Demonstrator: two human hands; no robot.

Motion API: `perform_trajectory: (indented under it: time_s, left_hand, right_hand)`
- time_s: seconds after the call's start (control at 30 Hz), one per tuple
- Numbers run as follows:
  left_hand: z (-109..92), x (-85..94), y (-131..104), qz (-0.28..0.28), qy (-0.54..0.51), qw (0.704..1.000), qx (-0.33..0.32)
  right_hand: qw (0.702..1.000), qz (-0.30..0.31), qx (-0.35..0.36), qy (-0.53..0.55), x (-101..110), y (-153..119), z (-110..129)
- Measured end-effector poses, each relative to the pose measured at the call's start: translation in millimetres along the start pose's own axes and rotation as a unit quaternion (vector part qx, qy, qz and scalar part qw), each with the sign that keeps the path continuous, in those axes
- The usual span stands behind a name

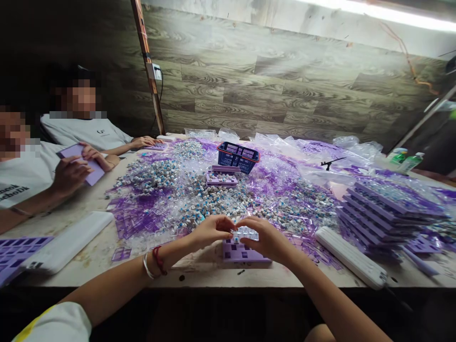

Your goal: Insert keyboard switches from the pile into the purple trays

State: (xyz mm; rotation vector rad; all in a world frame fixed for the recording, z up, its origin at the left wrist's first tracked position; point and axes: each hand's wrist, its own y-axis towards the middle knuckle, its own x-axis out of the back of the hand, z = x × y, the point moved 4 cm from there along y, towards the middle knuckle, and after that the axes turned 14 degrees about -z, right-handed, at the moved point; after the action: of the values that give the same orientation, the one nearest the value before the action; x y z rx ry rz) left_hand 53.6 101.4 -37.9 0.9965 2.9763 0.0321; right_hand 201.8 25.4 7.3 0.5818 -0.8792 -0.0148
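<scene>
In the head view, a purple keypad panel (249, 257) with square openings lies flat near the table's front edge. Clear-topped key switches (249, 232) fill its far part, while several nearer openings hold none. My left hand (214, 229) is at the panel's left side, thumb and fingers curled together over its switches. From the right, my right hand (269, 238) arches over the same switches, its fingertips meeting those of my left. What the fingertips pinch is too small and too hidden to make out.
Loose key switches (228, 202) and purple frames (138, 216) are heaped beyond my hands. A dark blue basket (238, 156) stands behind. Stacked purple panels (384, 216) and a white bar (351, 256) are right, another white bar (71, 242) left. Two co-workers sit left, one holding a purple panel (83, 164).
</scene>
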Motion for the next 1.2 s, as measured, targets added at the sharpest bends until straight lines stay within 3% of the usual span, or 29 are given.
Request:
perform_trajectory:
  time_s: [0.17,0.27,0.37,0.47,0.57,1.2]
  left_hand:
    - [4,-2.6,-3,-0.021,-0.010,0.998,0.050]
    - [2,-2.2,-4,-0.024,0.029,0.999,0.036]
    - [-7,-2.4,-5,-0.018,0.119,0.990,-0.070]
    - [-16,-4.0,-9,-0.032,0.251,0.944,-0.211]
    - [-16,-6.6,-11,-0.036,0.312,0.909,-0.274]
    - [-9,-9.7,-12,-0.030,0.326,0.895,-0.304]
  right_hand:
    - [0.999,-0.017,0.017,0.026,-12,2,3]
    - [0.999,-0.028,0.013,0.031,-15,1,2]
    - [0.999,-0.029,0.010,0.029,-16,0,0]
    - [1.000,-0.025,0.011,-0.007,-16,-2,-5]
    - [0.999,-0.023,0.011,-0.043,-16,-4,-9]
    - [0.995,-0.011,0.047,-0.092,-16,-7,-5]
